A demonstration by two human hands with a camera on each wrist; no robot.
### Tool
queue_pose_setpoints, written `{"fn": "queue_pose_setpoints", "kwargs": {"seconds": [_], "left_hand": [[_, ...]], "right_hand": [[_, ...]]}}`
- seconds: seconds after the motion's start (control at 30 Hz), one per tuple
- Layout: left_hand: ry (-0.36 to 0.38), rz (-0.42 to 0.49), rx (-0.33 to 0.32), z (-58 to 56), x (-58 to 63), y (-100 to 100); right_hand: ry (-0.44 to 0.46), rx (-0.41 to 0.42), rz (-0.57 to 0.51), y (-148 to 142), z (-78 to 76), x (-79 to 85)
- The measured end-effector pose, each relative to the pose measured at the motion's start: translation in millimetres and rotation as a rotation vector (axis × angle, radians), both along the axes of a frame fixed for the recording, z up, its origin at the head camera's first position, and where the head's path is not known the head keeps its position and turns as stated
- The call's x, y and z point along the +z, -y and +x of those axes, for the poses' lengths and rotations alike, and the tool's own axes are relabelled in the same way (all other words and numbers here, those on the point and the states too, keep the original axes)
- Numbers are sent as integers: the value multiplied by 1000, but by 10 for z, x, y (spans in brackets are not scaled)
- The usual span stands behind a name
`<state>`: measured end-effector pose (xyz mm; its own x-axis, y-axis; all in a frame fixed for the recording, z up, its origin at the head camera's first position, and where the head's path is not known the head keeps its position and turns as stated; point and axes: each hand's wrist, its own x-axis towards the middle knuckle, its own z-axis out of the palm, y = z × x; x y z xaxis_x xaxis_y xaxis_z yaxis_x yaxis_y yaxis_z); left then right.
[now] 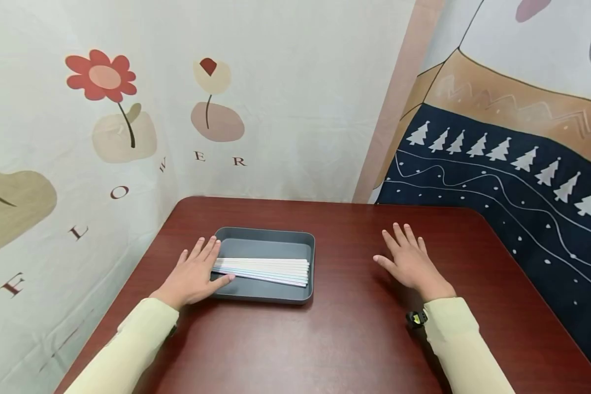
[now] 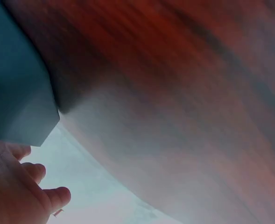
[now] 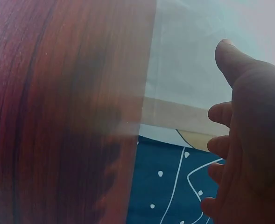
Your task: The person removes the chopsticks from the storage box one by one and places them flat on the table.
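A grey rectangular tray (image 1: 266,236) lies left of the middle of the table. Inside it rests a fanned bundle of thin white strips (image 1: 271,269), some with bluish edges, their left ends hidden by the hand. My left hand (image 1: 193,278) is over the tray's left side with fingers straight and thumb spread, holding nothing. In the left wrist view the tray's wall (image 2: 20,88) looms close beside the fingers. Above the table to the right, my right hand (image 1: 409,261) has its fingers spread and holds nothing; the right wrist view shows the same hand (image 3: 254,135) apart from any object.
The reddish-brown wooden table (image 1: 345,339) has rounded far corners. A pale curtain (image 1: 300,109) printed with flowers and letters hangs behind and to the left. On the right hangs a navy cloth (image 1: 473,180) with white trees. A dark wrist strap (image 1: 416,319) shows at the right sleeve.
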<state>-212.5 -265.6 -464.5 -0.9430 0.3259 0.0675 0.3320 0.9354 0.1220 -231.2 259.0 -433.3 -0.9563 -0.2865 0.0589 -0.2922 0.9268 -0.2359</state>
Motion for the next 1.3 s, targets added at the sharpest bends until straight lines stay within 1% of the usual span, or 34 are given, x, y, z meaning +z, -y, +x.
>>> {"fn": "queue_pose_setpoints", "kwargs": {"seconds": [0.07,0.17,0.27,0.4,0.53,0.63,0.8,1.0,1.17,1.3], "left_hand": [[2,-5,8,16,1,27],[26,-15,21,52,10,82],[45,-26,19,76,22,133],[39,-21,6,93,40,190],[47,-12,11,108,27,217],[58,11,23,119,15,184],[62,48,54,158,10,63],[71,106,93,219,-1,-26],[118,127,108,221,-7,-48],[151,118,107,208,36,-58]], "right_hand": [[6,2,3,6,-1,-3],[10,4,2,1,-7,-10],[9,1,3,-17,-21,-18],[10,1,3,-18,-33,-33],[7,6,5,-4,-40,-47],[0,13,2,11,-47,-50],[-8,32,7,72,-79,-26],[-3,66,10,193,-159,30],[-3,96,22,270,-231,36],[-12,126,18,356,-262,43]]}}
